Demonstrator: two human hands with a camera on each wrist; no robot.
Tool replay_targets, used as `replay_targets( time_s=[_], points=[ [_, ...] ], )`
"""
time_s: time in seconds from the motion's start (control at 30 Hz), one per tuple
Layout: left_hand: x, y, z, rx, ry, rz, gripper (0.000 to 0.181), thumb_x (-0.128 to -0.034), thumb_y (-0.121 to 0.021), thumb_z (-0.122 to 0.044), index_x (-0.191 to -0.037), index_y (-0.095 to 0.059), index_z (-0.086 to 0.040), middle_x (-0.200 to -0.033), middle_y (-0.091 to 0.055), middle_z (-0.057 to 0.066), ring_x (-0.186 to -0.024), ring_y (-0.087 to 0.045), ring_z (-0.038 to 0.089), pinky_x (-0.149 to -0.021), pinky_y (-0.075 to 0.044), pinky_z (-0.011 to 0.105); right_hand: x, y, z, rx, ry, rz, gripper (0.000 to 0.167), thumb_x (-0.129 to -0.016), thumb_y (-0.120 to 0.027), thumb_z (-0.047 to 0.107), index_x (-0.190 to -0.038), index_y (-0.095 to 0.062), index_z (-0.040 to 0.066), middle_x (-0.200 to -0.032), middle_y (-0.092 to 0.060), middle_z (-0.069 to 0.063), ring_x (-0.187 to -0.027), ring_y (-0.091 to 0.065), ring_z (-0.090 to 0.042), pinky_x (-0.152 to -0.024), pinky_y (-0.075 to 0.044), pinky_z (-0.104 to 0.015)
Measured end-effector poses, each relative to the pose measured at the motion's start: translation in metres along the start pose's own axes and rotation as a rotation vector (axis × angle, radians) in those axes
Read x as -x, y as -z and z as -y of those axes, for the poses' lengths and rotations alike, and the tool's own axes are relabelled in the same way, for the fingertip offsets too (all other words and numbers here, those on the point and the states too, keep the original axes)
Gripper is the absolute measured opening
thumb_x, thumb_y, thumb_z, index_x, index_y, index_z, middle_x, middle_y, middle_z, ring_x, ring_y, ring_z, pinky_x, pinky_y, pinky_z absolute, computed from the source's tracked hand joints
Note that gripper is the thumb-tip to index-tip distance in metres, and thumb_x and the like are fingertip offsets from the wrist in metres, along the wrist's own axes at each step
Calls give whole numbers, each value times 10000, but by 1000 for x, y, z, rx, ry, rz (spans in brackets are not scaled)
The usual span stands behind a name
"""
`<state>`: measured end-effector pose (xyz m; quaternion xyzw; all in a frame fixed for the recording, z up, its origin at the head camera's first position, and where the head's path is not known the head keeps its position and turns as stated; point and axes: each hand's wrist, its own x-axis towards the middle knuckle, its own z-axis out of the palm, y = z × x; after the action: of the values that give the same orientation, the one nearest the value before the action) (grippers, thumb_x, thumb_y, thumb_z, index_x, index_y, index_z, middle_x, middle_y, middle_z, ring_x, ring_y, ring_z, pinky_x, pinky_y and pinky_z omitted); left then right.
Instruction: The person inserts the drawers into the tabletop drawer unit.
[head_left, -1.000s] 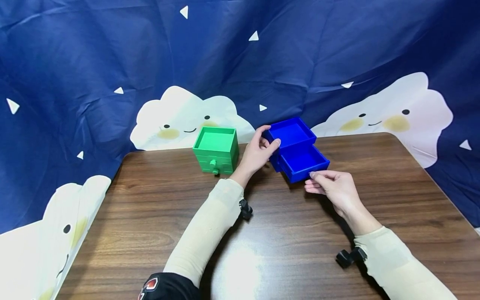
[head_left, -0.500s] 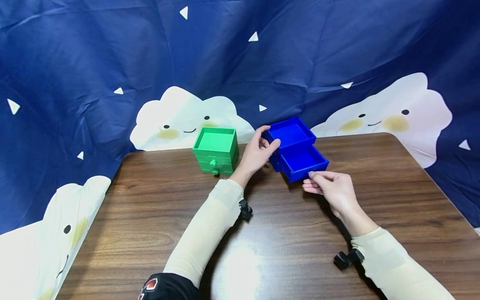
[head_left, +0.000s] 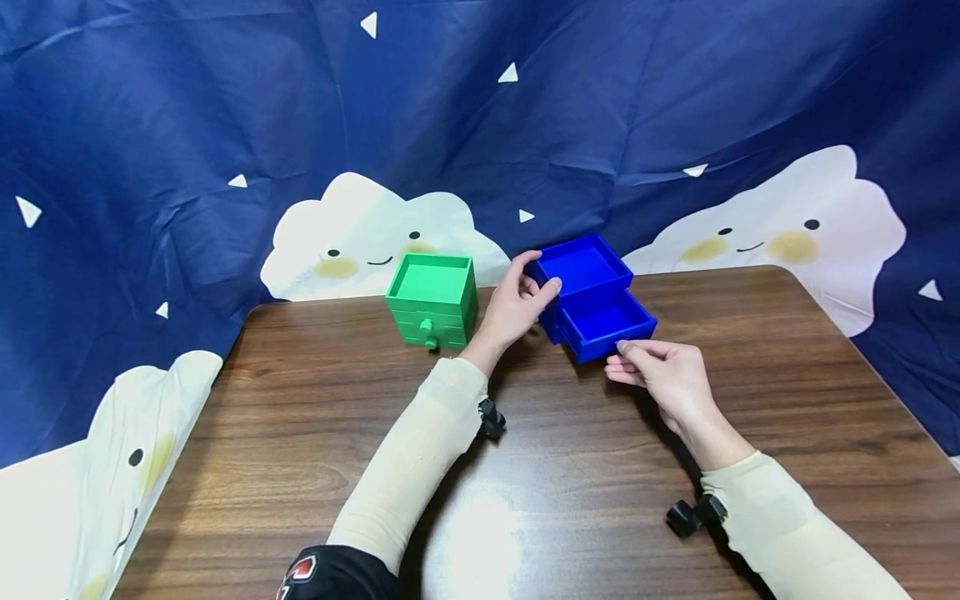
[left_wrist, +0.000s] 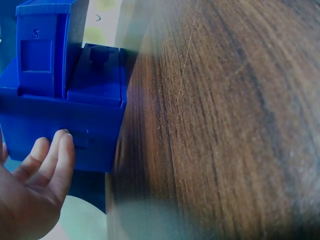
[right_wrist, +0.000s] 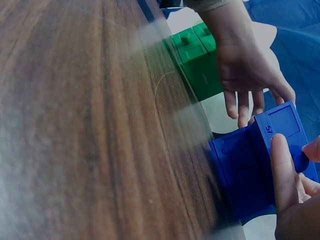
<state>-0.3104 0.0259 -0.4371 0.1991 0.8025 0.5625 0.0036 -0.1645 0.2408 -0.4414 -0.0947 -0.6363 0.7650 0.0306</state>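
A small blue drawer box stands at the back of the table, its upper drawer pulled well out toward the right hand. My left hand grips the box by its left side, thumb at the near edge and index finger at the far corner. In the left wrist view several fingertips touch the side wall. My right hand pinches the round knob on the drawer's front between thumb and fingers. The drawer's inside looks bare. A lower drawer front sits flush in the box.
A green drawer box of similar shape, drawers closed, stands left of my left hand. The brown wooden table ends just behind both boxes. A blue curtain with white clouds hangs behind it.
The blue drawer has slid very slightly inward, and my right hand has shifted a little left with it. My left hand keeps its place on the box.
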Motion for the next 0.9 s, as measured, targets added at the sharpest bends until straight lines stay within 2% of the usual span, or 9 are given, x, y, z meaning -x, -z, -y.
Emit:
replay_targets(
  time_s=[0.33,0.43,0.53,0.63,0.73,0.9],
  points=[
    [0,-1,-2,2,4,5,577,-1038,-700,-398,-1552,-492,-237,-917,-561,-12,-772,-527,101,-702,-448,221,-8,-2,0,3,-1,5,146,-1053,-664,25,-976,-786,45,-790,-809,-54,-723,-808,-130,-751,-662,-298],
    [0,-1,-2,-3,4,7,578,-1039,-698,-400,-1553,-491,-238,-922,-563,-9,-776,-528,104,-705,-448,222,-11,-3,0,18,-3,9,119,-1055,-661,29,-1061,-758,-39,-792,-809,-52,-726,-808,-128,-755,-663,-299],
    [0,-1,-2,-6,0,6,576,-1040,-698,-398,-1553,-491,-237,-925,-563,-6,-780,-529,111,-708,-446,223,-14,-5,0,37,-8,9,255,-1058,-661,45,-1197,-680,-168,-794,-809,-42,-731,-807,-121,-762,-662,-299],
    [0,-1,-2,-3,-2,6,578,-1039,-698,-398,-1554,-492,-236,-929,-562,-6,-781,-529,113,-710,-444,219,-17,-6,-1,52,-18,3,394,-1061,-663,62,-1299,-591,-244,-797,-809,-32,-734,-806,-113,-766,-661,-294],
    [0,-1,-2,0,-1,4,578,-1038,-698,-392,-1554,-492,-233,-932,-559,-5,-783,-526,109,-712,-441,215,-20,-8,-1,52,-29,1,430,-1059,-670,72,-1324,-570,-252,-801,-809,-32,-737,-806,-113,-767,-661,-294],
    [2,-1,-2,-4,-2,-4,575,-1036,-699,-379,-1553,-495,-231,-927,-558,-8,-778,-522,97,-713,-441,213,-25,-9,-4,38,-35,1,336,-1061,-668,74,-1258,-629,-196,-799,-808,-25,-744,-808,-114,-769,-660,-290]
  ],
)
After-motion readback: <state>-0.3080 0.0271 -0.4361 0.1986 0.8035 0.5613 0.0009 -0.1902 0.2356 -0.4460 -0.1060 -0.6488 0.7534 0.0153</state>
